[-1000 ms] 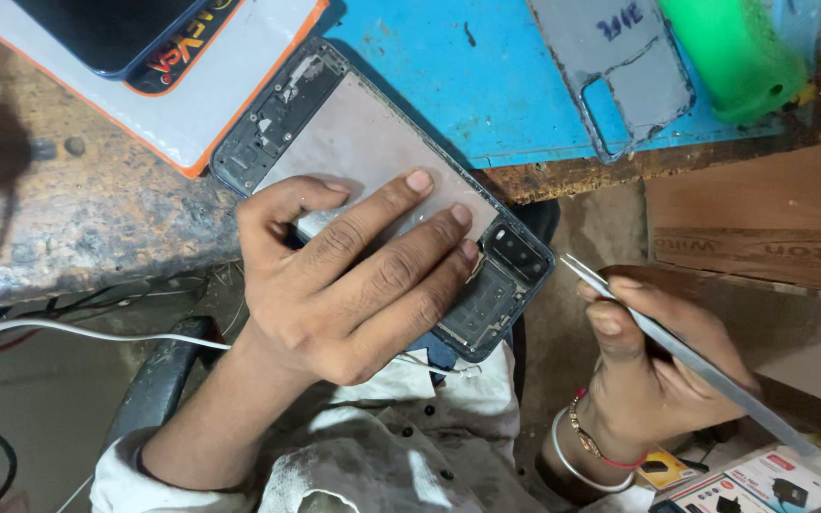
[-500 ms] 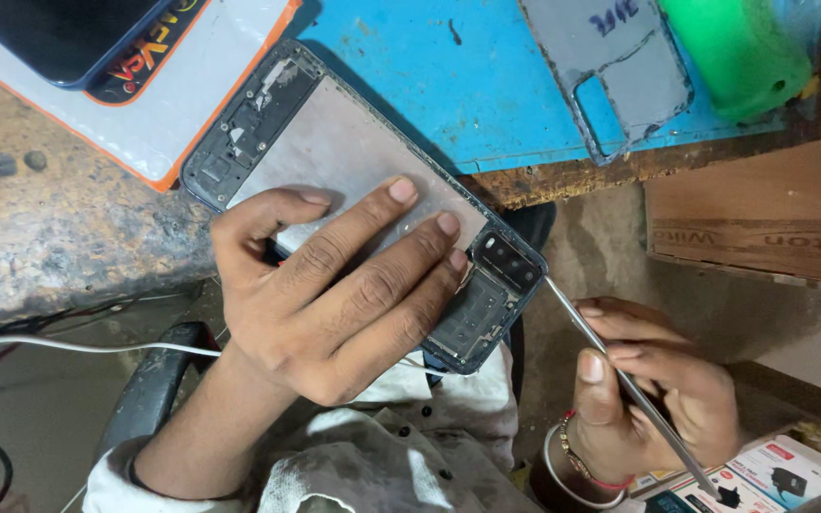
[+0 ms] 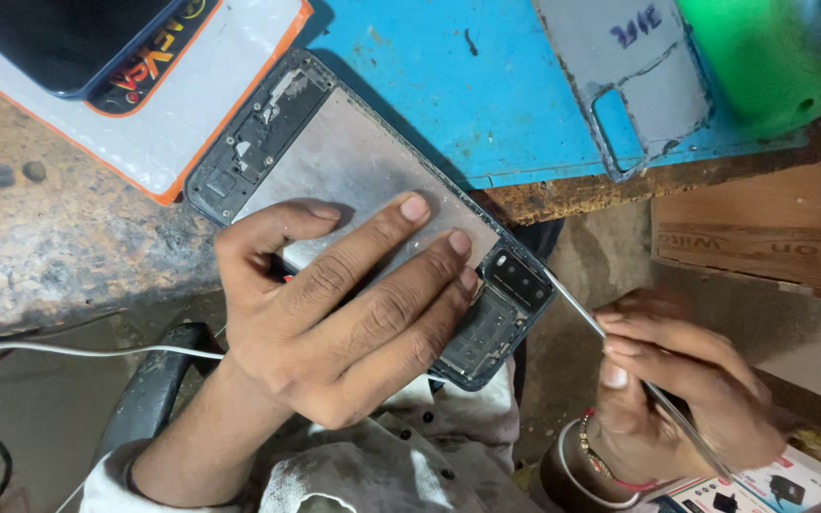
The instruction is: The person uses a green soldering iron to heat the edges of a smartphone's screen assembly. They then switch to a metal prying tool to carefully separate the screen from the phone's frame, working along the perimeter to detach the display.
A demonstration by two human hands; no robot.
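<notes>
Left hand [image 3: 334, 323] flat, fingers [image 3: 410, 220] spread, pressing opened phone frame [image 3: 353, 176] onto worktop [image 3: 59, 256] edge. Right hand [image 3: 686, 399] pinched shut around thin metal tool [image 3: 620, 351], tip touching frame's camera corner. Grey back cover [image 3: 639, 76] lies apart on blue mat [image 3: 458, 95].

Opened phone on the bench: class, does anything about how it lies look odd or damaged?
The opened grey phone frame with its back cover off lies askew, its lower end overhanging the worn bench edge. The left hand presses it flat; the right hand holds thin metal tweezers at its corner.
</notes>
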